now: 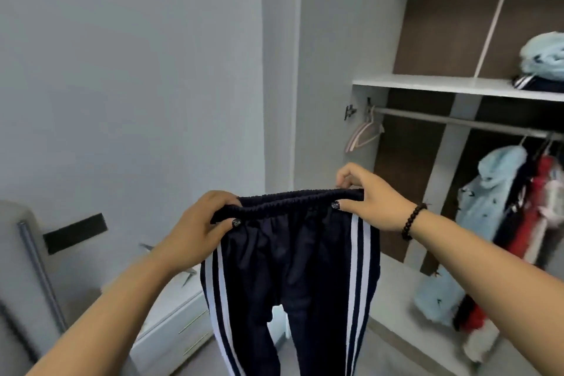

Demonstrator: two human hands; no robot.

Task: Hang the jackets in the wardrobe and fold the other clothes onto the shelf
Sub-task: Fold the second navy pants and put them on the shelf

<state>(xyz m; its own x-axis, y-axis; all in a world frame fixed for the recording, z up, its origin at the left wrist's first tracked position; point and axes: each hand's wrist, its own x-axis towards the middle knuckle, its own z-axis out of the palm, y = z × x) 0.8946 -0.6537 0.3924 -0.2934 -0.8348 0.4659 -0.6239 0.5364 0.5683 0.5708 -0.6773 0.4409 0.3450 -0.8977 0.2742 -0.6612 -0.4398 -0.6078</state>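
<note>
The wardrobe (427, 40) is seen open at right, jackets (500, 223) hung inside. Navy track trousers (293, 268) are held up before it, long axis vertical, legs hanging down. The waistband is pinched by the fingers of left hand (195, 229) and right hand (372, 195).

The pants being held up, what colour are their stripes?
White stripes on dark navy pants, seen in the head view.

- Soft, even daylight fills the view; the light's source is out of frame.
- The grey wall (128, 70) is evenly lit, without glare.
- Shadows stay faint, deepest under the white shelf (427, 82).
- Wide-angle distortion bends the straight lines toward the edges.
- Motion blur smears the hanging jackets (503, 223) at right and the lower-left corner.
- The centre is sharper, though slightly soft.
</note>
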